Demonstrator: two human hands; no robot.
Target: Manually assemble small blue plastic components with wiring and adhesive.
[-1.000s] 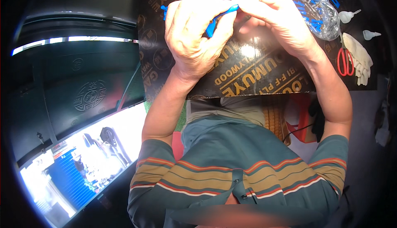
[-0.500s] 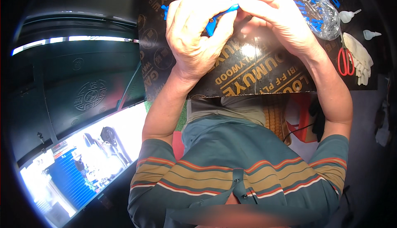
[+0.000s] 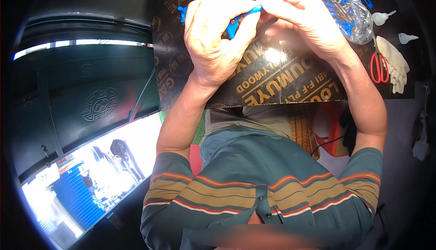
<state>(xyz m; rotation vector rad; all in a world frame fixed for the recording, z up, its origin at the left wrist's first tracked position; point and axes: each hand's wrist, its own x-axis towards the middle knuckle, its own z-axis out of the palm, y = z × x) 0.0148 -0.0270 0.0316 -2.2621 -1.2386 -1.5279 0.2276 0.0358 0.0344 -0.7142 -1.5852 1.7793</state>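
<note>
While held above table (image 3: 290,75): left hand (image 3: 215,41), right hand (image 3: 304,18) grips both pinching blue plastic part (image 3: 240,16); red scissors (image 3: 378,66) right of table centre.

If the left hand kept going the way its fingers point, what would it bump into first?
Probably the right hand. The left hand points at it, and both already pinch the same small blue part, though depth is unclear.
</note>
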